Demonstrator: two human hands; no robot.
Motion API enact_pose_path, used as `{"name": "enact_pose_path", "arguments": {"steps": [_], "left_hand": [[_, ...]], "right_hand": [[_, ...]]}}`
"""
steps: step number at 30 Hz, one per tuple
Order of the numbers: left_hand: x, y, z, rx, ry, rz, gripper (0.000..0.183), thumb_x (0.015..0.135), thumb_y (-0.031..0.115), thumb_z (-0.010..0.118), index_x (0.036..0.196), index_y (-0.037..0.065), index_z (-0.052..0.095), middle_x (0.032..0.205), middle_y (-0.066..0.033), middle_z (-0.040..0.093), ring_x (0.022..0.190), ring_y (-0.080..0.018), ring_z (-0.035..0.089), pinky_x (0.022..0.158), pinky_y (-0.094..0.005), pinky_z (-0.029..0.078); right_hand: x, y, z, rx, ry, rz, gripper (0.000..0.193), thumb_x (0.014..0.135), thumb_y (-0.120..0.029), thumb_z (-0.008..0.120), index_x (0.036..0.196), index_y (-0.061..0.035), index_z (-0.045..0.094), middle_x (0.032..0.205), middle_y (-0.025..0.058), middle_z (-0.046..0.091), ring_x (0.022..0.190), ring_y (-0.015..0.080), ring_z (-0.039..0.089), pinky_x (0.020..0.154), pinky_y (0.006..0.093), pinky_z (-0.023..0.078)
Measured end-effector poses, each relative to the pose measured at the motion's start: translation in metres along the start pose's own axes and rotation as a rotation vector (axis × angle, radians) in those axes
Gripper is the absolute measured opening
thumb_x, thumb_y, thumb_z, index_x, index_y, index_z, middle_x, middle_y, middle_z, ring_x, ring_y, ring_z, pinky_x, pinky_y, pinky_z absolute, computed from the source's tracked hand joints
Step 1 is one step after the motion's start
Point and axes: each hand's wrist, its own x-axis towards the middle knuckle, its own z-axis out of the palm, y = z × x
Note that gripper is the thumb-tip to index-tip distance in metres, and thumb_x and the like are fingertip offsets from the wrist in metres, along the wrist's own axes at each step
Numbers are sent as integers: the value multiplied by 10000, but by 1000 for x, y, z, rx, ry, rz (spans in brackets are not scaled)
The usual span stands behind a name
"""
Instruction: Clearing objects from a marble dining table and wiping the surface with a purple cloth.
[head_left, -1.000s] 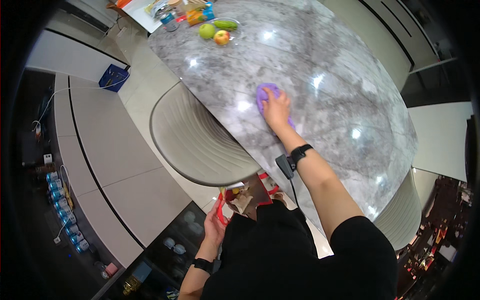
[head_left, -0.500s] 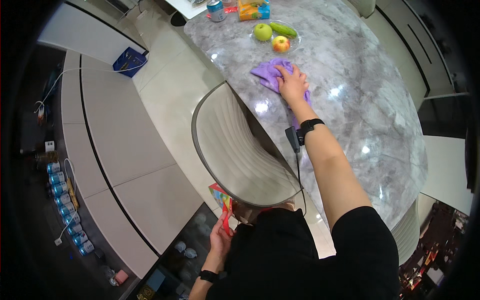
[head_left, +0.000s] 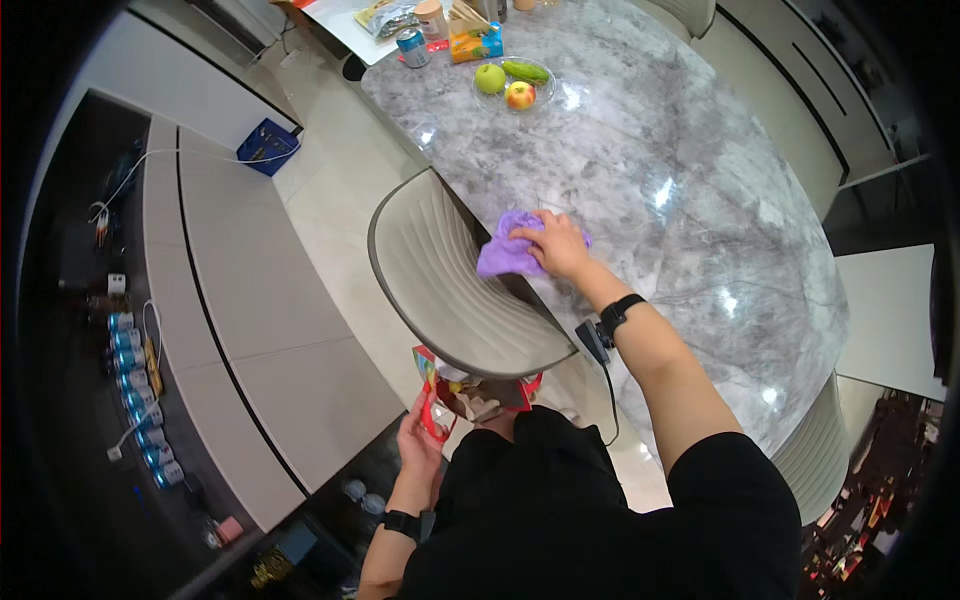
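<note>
My right hand (head_left: pixel 556 246) is closed on a purple cloth (head_left: pixel 506 256), pressed at the near left edge of the grey marbled table (head_left: pixel 690 280). Part of the cloth hangs past that edge, over the chair. Low on the left, my left hand (head_left: pixel 420 446) grips the red handle (head_left: pixel 431 412) of a colourful box-like container (head_left: pixel 425 364). Crumpled pale and brown scraps (head_left: pixel 478 404) lie inside this container, and the chair back partly covers it.
A beige chair (head_left: pixel 450 280) stands against the table. Farther off are a clear plate (head_left: pixel 548 98) with a green apple (head_left: pixel 489 78), a red-yellow apple (head_left: pixel 520 96) and a green cucumber-like vegetable (head_left: pixel 526 71), plus a can (head_left: pixel 412 48). Several cans (head_left: pixel 137 400) line the left shelf.
My right hand has drawn the cloth toward me, to the table's edge. The container has come out farther from under the chair back, and its inside shows more.
</note>
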Motion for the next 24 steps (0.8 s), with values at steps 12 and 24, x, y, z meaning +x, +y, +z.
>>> {"name": "enact_pose_path", "arguments": {"steps": [12,24], "left_hand": [[-138,-136,-22,-299,159,190,524,879,257,488,1362,54,458,1385,-48,485,698,-145,499,714,-314,453],[-286,-297,-86,-510,320,185,560,854,263,534,1359,40,436,1337,-74,505,865,-182,535,789,-323,464]], "right_hand": [[-293,21,-38,-4,-141,-105,402,746,-186,712,1083,-395,646,1274,59,503,1040,350,519,797,471,501],[-605,62,-97,1,-178,-94,400,756,-142,702,1116,-311,650,1228,167,503,1091,386,488,904,465,440]]}}
